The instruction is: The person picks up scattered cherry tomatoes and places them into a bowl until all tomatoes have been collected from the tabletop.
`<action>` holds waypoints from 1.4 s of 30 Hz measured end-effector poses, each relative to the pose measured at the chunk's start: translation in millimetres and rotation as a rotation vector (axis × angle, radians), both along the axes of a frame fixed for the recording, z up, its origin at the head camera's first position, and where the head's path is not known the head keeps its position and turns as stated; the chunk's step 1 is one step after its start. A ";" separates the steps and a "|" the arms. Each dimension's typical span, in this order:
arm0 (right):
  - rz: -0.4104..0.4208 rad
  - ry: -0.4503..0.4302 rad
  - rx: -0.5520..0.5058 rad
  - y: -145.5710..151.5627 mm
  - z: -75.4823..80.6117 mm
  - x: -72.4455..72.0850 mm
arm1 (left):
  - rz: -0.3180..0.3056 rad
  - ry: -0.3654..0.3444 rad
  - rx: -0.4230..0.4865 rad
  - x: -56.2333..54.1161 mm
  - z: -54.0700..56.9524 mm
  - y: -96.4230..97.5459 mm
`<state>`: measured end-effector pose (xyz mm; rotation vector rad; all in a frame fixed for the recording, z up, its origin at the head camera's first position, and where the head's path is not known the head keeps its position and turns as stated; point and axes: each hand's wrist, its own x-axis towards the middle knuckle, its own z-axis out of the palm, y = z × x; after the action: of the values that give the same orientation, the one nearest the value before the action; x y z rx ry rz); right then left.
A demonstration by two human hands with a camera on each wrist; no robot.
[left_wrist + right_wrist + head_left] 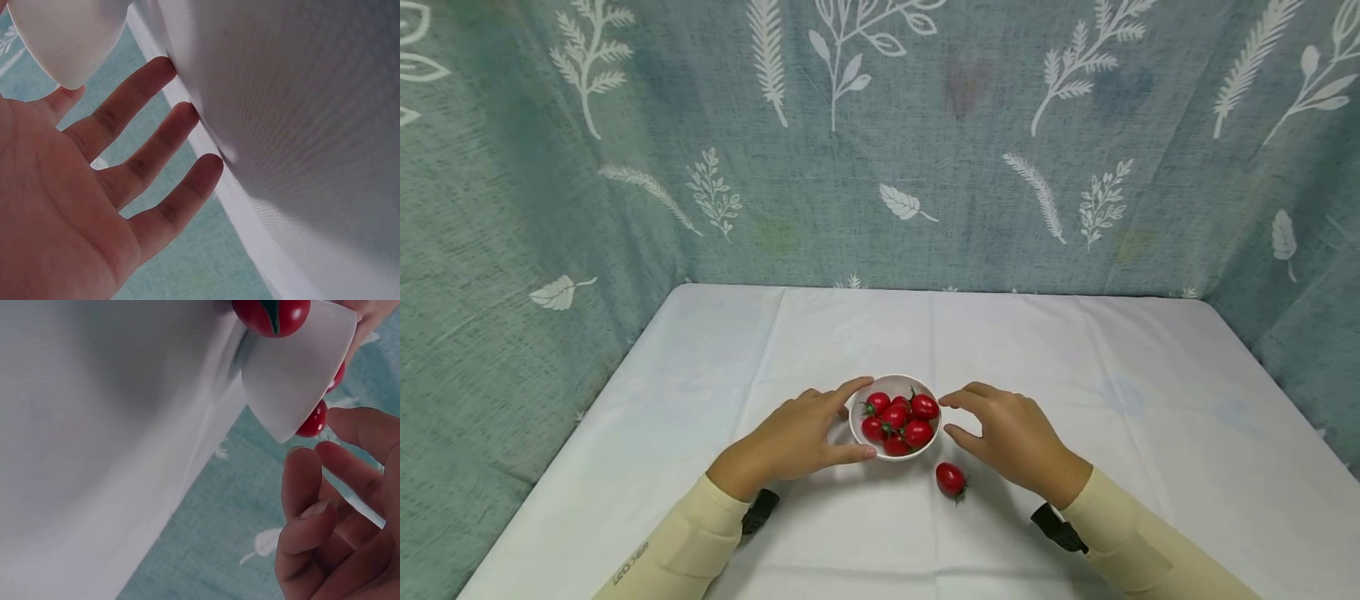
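A small white bowl [855, 429] of red cherry tomatoes [895, 417] stands on the white cloth. My left hand [797, 437] holds the bowl from the left, thumb at the near rim and index finger at the far rim. In the left wrist view, the other fingers [140, 169] spread out below the bowl. On the bowl's right side is my right hand [1011, 433], fingers loosely bent with nothing between them. Its fingertips are right beside the rim and a tomato [314, 420] in the bowl. One loose cherry tomato [951, 479] lies on the cloth in front of the bowl.
White cloth [1037, 342] with fold lines covers the table. A blue-green curtain [865, 208] with white leaf prints hangs behind it and along both sides. Dark straps [760, 511] sit at both wrists, by the cream sleeves.
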<state>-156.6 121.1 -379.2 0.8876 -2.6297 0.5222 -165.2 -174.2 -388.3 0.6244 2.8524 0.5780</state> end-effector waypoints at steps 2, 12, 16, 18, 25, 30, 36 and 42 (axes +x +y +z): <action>-0.010 -0.002 0.002 2.2 -0.8 3.0 | 0.003 0.003 -0.007 -0.3 -1.0 -1.2; -0.005 -0.033 0.034 3.3 -6.6 19.6 | -0.001 0.018 0.002 0.0 0.0 -6.0; 0.013 -0.054 0.046 3.4 -8.8 24.9 | -0.005 0.018 0.003 0.0 1.2 -5.6; 0.025 -0.071 0.051 2.8 -9.7 26.9 | -0.006 0.018 0.005 -0.1 1.5 -5.4; 0.014 -0.112 0.120 1.2 -12.8 32.1 | 0.002 0.008 0.008 -1.0 -1.2 -3.2; 0.017 -0.150 0.147 2.1 -13.7 34.0 | 0.007 0.002 0.008 -1.0 -1.6 -1.3; 0.024 -0.204 0.172 3.7 -14.1 35.1 | 0.008 0.003 -0.002 -0.5 -1.3 -1.2; 0.050 -0.218 0.171 4.1 -14.8 34.8 | -0.005 0.006 0.002 -0.4 -1.4 -0.4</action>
<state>-121.8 125.2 -394.1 1.0015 -2.8919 0.4330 -165.6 -174.6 -389.8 0.6343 2.8558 0.5798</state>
